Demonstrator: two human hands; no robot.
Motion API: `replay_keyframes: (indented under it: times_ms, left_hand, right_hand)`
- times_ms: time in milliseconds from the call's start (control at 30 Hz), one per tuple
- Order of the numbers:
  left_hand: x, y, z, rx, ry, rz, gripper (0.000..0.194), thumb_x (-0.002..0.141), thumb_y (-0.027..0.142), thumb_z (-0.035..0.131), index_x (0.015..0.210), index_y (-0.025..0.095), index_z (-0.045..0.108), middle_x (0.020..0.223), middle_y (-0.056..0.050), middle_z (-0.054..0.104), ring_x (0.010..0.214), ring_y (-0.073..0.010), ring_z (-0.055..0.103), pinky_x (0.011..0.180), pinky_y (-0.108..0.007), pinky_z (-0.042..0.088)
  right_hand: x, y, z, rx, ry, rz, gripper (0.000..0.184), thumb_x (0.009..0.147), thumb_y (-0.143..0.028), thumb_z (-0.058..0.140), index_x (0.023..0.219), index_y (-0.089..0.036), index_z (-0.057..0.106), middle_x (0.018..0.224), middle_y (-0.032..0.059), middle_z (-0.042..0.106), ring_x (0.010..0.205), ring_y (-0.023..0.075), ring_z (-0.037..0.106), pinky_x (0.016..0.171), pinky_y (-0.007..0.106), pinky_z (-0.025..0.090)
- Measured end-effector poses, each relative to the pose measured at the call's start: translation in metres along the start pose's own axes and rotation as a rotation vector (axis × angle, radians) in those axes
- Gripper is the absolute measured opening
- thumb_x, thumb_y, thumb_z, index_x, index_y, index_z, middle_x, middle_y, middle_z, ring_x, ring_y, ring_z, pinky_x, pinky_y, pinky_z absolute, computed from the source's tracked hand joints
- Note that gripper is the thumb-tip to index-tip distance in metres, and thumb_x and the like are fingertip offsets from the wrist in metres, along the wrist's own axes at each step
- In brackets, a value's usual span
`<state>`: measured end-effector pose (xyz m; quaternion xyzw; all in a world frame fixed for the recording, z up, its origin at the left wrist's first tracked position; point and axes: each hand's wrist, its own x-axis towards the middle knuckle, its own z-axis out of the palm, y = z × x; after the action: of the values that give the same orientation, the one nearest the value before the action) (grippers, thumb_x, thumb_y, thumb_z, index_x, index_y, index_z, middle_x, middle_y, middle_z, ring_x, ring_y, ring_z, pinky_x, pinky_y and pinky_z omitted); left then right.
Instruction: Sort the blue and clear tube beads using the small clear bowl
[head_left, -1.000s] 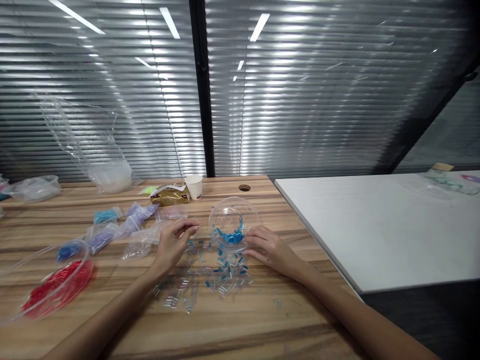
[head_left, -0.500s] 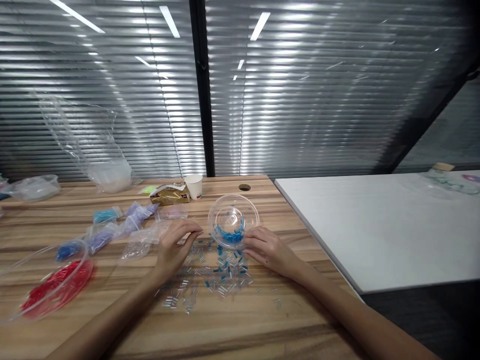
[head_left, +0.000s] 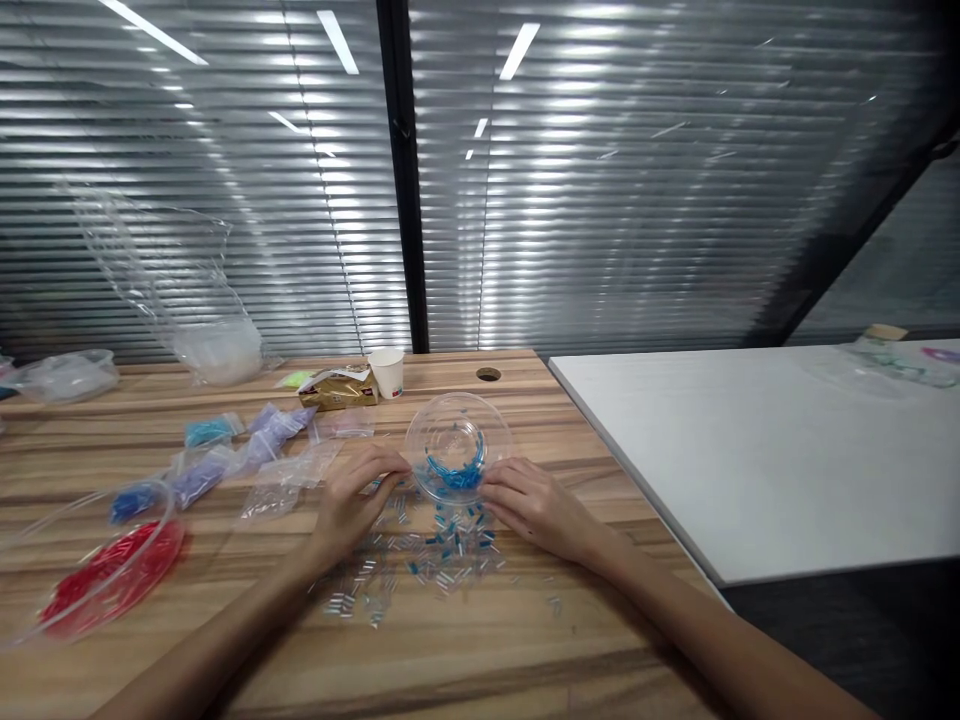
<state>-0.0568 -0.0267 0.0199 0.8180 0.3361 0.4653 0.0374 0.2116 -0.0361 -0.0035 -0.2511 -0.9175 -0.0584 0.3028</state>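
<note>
A clear round plastic bowl [head_left: 457, 410] leans toward me, with blue tube beads [head_left: 459, 478] gathered along its near side. My right hand [head_left: 532, 505] grips the bowl's right rim, thumb below and fingers bunched. At the left edge, my left hand [head_left: 360, 495] has its thumb and fingers pinched together on the rim; the exact contact is small and hard to see. Below the bowl, loose clear and blue tube beads [head_left: 450, 545] lie scattered on the wooden table [head_left: 480, 650] between my forearms.
At left stand a clear container of red beads [head_left: 112, 580] and bags of purple beads [head_left: 202, 475] and blue beads [head_left: 135, 500]. An empty clear bag [head_left: 281, 485] lies nearby. Farther back are a gold packet [head_left: 337, 390] and a paper cup [head_left: 387, 373]. A white table [head_left: 750, 450] adjoins at right.
The bowl has shifted slightly left and its tilt has altered, so its left rim now meets my left fingertips. My right hand has moved a little left with it.
</note>
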Motion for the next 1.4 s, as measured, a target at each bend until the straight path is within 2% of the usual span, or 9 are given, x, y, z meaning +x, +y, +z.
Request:
replay_keyframes:
  times_ms: [200, 533, 933, 1400]
  left_hand:
    - [0.0, -0.0007, 0.0001, -0.007, -0.018, 0.019, 0.014, 0.088, 0.021, 0.053, 0.081, 0.018, 0.065, 0.077, -0.003, 0.066, 0.074, -0.0146, 0.062, 0.068, -0.025, 0.049]
    - [-0.0008, -0.0021, 0.0016, -0.026, -0.038, 0.122, 0.011, 0.087, 0.012, 0.055, 0.085, 0.017, 0.065, 0.08, -0.003, 0.066, 0.075, -0.0137, 0.061, 0.068, -0.024, 0.049]
    - [-0.0018, -0.0024, 0.0035, -0.033, -0.056, 0.136, 0.011, 0.084, 0.008, 0.058, 0.086, 0.016, 0.064, 0.08, -0.003, 0.065, 0.075, -0.0123, 0.061, 0.068, -0.022, 0.049]
    - [-0.0038, -0.0035, 0.0058, -0.057, -0.141, 0.13, 0.011, 0.086, 0.01, 0.056, 0.089, 0.017, 0.064, 0.083, -0.003, 0.064, 0.077, -0.0117, 0.061, 0.069, -0.022, 0.049]
  right_hand:
    - [0.0013, -0.0012, -0.0016, -0.011, -0.008, -0.002, 0.018, 0.094, -0.018, 0.044, 0.102, -0.016, 0.06, 0.098, 0.0092, 0.064, 0.093, 0.02, 0.057, 0.083, 0.036, 0.048]
    - [0.0021, -0.0036, -0.0021, -0.034, -0.031, -0.013, 0.018, 0.093, -0.017, 0.046, 0.102, -0.013, 0.061, 0.098, 0.0092, 0.064, 0.094, 0.0202, 0.057, 0.083, 0.036, 0.049]
    - [0.0026, -0.0038, -0.0014, -0.029, -0.045, -0.011, 0.018, 0.093, -0.018, 0.047, 0.1, -0.013, 0.062, 0.096, 0.0091, 0.065, 0.093, 0.0199, 0.057, 0.082, 0.035, 0.049]
    - [0.0013, -0.0037, -0.0005, -0.006, -0.072, 0.0, 0.017, 0.093, -0.019, 0.048, 0.1, -0.014, 0.062, 0.097, 0.0085, 0.064, 0.093, 0.0196, 0.058, 0.082, 0.035, 0.049]
